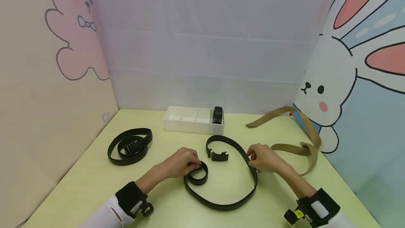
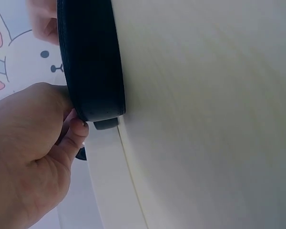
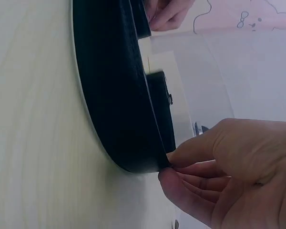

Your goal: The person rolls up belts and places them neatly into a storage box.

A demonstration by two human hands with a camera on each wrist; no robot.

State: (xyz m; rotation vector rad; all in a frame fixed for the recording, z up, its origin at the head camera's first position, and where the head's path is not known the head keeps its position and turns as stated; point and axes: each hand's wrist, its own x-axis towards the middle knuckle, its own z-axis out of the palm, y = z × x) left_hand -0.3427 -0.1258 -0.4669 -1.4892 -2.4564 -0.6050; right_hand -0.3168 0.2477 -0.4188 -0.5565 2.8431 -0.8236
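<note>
A black belt (image 1: 221,207) stands on its edge in a wide loop on the table, its buckle (image 1: 219,156) at the inner far end. My left hand (image 1: 182,163) pinches the small coil at the belt's other end, left of the loop. On the loop's right side, my right hand (image 1: 264,158) pinches the strap between thumb and fingers. The right wrist view shows the thumb and fingertips (image 3: 169,179) on either side of the band's upper edge. In the left wrist view the left hand (image 2: 33,152) is right behind the curved black band (image 2: 93,62).
A white divided box (image 1: 190,125) stands at the back, with a rolled black belt (image 1: 217,114) in its right compartment. Another coiled black belt (image 1: 118,161) lies at the left. A loose tan belt (image 1: 313,133) spreads along the right edge. Printed cloth walls surround the table (image 1: 164,217).
</note>
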